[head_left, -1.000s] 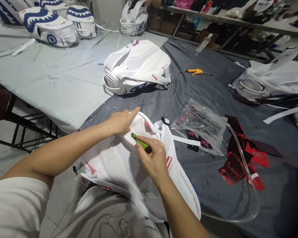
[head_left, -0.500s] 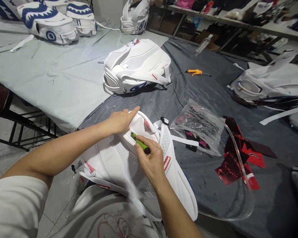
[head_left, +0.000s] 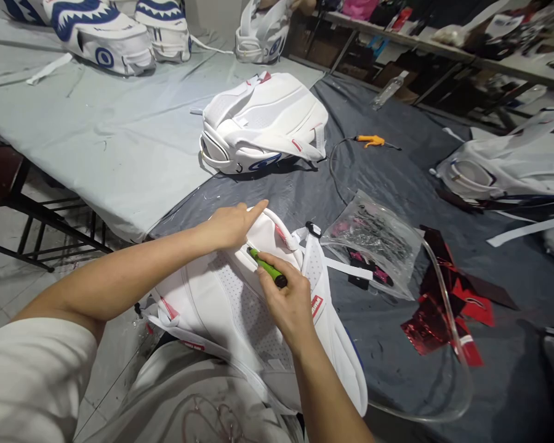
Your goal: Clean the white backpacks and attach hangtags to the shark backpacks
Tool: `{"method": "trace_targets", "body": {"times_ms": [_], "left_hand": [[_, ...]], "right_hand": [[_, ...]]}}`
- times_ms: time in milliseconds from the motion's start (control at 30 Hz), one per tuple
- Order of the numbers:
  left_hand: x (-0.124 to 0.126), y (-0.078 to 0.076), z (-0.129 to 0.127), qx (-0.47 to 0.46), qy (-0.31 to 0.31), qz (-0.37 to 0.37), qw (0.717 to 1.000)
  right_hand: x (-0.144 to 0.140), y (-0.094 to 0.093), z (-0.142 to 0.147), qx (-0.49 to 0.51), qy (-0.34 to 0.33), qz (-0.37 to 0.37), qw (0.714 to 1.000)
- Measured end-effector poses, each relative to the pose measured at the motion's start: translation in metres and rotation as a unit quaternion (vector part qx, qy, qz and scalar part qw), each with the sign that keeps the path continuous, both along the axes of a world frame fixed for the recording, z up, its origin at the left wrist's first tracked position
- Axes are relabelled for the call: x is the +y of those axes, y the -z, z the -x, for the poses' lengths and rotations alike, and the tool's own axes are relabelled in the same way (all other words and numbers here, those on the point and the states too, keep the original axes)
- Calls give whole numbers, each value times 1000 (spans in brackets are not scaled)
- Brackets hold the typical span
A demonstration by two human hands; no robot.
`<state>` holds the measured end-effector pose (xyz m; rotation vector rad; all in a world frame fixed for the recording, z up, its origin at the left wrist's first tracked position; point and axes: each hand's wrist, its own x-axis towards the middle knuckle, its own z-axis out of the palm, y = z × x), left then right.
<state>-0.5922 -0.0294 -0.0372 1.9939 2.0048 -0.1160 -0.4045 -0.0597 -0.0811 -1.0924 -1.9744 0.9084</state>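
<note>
Head view: right hand (head_left: pixel 290 306) grips green tool (head_left: pixel 268 269), seemingly touching backpack (head_left: pixel 221 301) seam.

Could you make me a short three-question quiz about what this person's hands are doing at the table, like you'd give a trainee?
1. True or false: the right hand holds a green tool against the white backpack.
2. What does the left hand rest on? A) the clear plastic bag B) the near backpack's top edge C) the yellow tool
3. What colour are the foil pieces lying to the right?

Key: 1 true; 2 B; 3 red.
</note>
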Motion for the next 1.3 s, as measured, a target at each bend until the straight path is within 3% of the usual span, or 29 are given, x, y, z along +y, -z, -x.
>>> {"method": "trace_targets", "body": {"times_ms": [400, 567, 1300], "left_hand": [[0, 5, 2, 6, 11, -13, 1000], [0, 5, 3, 3, 13, -15, 1000], [1, 5, 2, 11, 10, -12, 1000]], "right_hand": [[3, -2, 4, -31, -45, -81, 995], [2, -8, 0, -102, -60, -123, 985], [4, -14, 0, -129, -90, -85, 984]]}}
